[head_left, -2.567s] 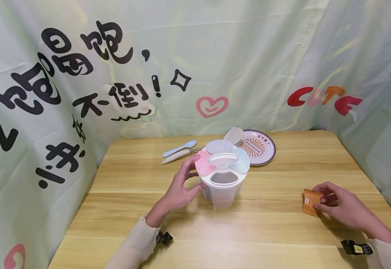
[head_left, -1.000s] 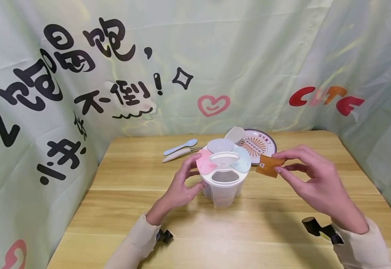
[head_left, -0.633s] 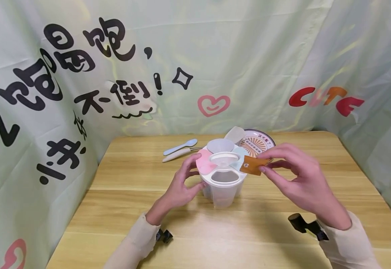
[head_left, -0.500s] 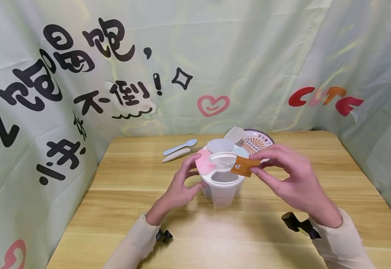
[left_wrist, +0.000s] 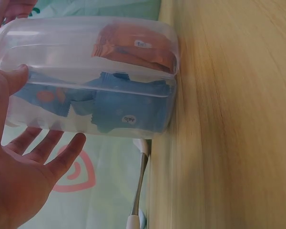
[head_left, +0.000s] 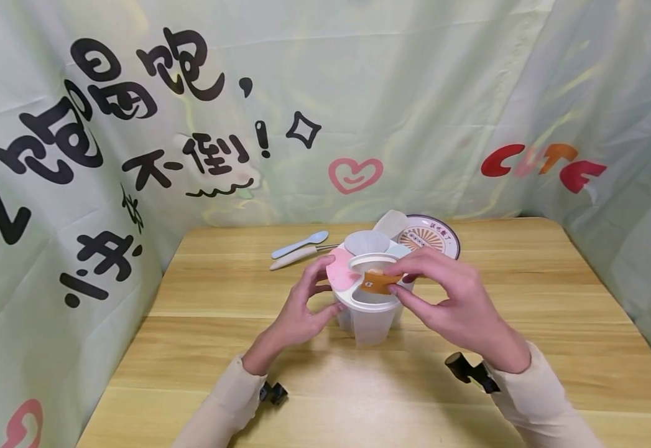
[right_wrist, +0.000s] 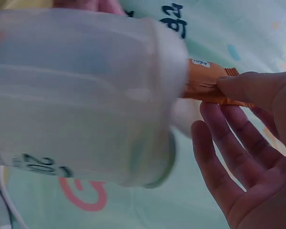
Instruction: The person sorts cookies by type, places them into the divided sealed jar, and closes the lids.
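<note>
A clear plastic container (head_left: 372,330) with several compartments stands upright on the table, its lid sections pink (head_left: 341,271), grey and pale blue. The front opening's flap is raised. My left hand (head_left: 301,318) grips the container's left side, thumb in front and fingers behind. My right hand (head_left: 459,298) pinches an orange packet (head_left: 377,284) by its end over the front opening; in the right wrist view the packet (right_wrist: 205,82) partly disappears behind the container's rim. Through the wall, the left wrist view shows orange packets (left_wrist: 133,45) in one compartment and blue packets (left_wrist: 131,107) in another.
Behind the container lie a light-blue spoon (head_left: 300,245) and a spatula with a white handle (head_left: 293,259); its pale head (head_left: 390,224) overlaps a patterned plate (head_left: 449,244). A printed curtain (head_left: 415,124) hangs around the wooden table (head_left: 202,348).
My right hand has lifted the orange packet from the table's right side and carried it left to the container's front opening. My left hand has stayed on the container.
</note>
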### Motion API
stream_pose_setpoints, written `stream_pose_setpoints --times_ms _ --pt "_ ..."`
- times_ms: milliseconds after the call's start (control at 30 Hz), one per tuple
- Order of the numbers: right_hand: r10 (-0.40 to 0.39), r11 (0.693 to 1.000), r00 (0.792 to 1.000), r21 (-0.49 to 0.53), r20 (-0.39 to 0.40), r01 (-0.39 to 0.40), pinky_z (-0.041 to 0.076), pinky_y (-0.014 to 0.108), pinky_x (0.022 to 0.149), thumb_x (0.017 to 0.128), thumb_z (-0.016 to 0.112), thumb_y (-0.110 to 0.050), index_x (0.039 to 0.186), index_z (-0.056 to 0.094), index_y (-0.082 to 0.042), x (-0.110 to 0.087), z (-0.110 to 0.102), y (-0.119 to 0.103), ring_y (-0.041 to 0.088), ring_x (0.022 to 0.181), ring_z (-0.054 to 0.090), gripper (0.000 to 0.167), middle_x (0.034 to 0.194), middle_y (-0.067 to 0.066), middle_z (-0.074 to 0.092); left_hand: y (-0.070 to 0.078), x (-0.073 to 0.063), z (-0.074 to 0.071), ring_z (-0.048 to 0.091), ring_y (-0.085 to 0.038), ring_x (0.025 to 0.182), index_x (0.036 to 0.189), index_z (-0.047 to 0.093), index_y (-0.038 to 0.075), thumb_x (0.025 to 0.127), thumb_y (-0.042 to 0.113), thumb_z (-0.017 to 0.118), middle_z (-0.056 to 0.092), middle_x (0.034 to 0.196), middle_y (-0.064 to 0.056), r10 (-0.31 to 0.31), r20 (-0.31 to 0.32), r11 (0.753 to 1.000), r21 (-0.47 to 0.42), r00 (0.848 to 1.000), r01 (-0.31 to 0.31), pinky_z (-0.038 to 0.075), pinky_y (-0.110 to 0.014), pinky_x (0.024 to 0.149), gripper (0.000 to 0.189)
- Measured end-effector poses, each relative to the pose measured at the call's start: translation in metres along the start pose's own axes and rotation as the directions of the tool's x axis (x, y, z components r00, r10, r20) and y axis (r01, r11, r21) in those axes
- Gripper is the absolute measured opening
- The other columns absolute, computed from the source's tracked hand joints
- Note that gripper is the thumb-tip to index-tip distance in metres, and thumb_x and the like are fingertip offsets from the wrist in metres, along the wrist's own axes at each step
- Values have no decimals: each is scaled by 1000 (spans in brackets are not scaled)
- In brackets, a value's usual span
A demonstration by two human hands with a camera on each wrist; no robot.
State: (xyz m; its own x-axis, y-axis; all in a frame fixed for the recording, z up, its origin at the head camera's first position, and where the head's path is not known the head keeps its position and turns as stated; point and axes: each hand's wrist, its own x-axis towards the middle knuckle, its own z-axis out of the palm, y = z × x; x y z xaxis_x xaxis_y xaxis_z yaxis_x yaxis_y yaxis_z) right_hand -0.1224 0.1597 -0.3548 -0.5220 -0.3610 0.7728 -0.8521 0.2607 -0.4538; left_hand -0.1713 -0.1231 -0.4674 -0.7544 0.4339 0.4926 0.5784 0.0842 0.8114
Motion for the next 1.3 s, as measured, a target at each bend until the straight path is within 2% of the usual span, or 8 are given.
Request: stream_pose_setpoints --times_ms 167,433,667,800,967,1100,1200,1300 --pt "57 996 997 -74 45 -54 56 12 84 78 90 10 112 81 -12 -9 6 3 9 93 68 41 107 -1 78 0 0 0 60 -47 140 162 38 8 92 -7 81 44 169 -17 -5 2 1000 -3 1000 5 63 -53 108 84" --pt "102 990 994 -105 44 -97 54 9 93 75 94 5 109 81 -12 -15 4 4 9 100 69 40 107 -1 78 0 0 1 63 -42 138 161 39 8 91 -8 82 45 168 -19 22 -2 1000 -3 1000 -22 63 -53 107 84" --pt "80 993 996 -85 23 -78 53 8 99 94 88 -19 104 81 -9 -17 4 6 7 101 70 16 104 -1 78 1 1 1 62 -41 139 162 38 8 90 -8 82 46 167 -17 9 -4 1000 -7 1000 -9 63 -51 108 86" --pt "38 998 999 -58 -6 -39 54 9 97 103 77 -34 104 81 -11 -16 5 8 6 98 70 23 102 0 78 1 1 1 62 -42 139 161 38 7 90 -8 82 46 167 -18 2 -7 1000 -8 1000 -2 63 -51 108 86" --pt "-14 999 999 -45 -47 12 55 9 93 106 72 -37 102 82 -10 -13 5 12 8 93 69 29 98 3 78 1 2 1 62 -42 139 161 37 7 90 -8 82 46 167 -19 3 -5 1000 -8 1000 -3 63 -52 108 85" --pt "-24 999 996 -32 -82 22 56 9 94 103 77 -24 99 81 -6 -10 3 16 9 97 70 19 96 9 77 0 1 1 62 -42 139 161 38 7 91 -8 81 46 166 -19 2 -4 1000 -6 1000 -2 63 -51 108 84" --pt "-1 999 993 -33 -119 -3 56 12 98 94 81 -4 99 80 -3 -7 4 18 11 103 69 5 98 13 76 0 1 0 62 -42 140 161 38 7 90 -9 82 45 169 -18 -1 -5 1000 -9 1000 1 63 -51 108 84" --pt "46 997 988 -49 -149 -54 54 15 101 84 81 9 104 80 -2 -4 6 20 12 108 68 23 104 13 75 0 0 0 62 -42 140 161 39 7 90 -8 82 45 169 -17 -4 -6 1000 -11 1000 3 63 -51 108 84"
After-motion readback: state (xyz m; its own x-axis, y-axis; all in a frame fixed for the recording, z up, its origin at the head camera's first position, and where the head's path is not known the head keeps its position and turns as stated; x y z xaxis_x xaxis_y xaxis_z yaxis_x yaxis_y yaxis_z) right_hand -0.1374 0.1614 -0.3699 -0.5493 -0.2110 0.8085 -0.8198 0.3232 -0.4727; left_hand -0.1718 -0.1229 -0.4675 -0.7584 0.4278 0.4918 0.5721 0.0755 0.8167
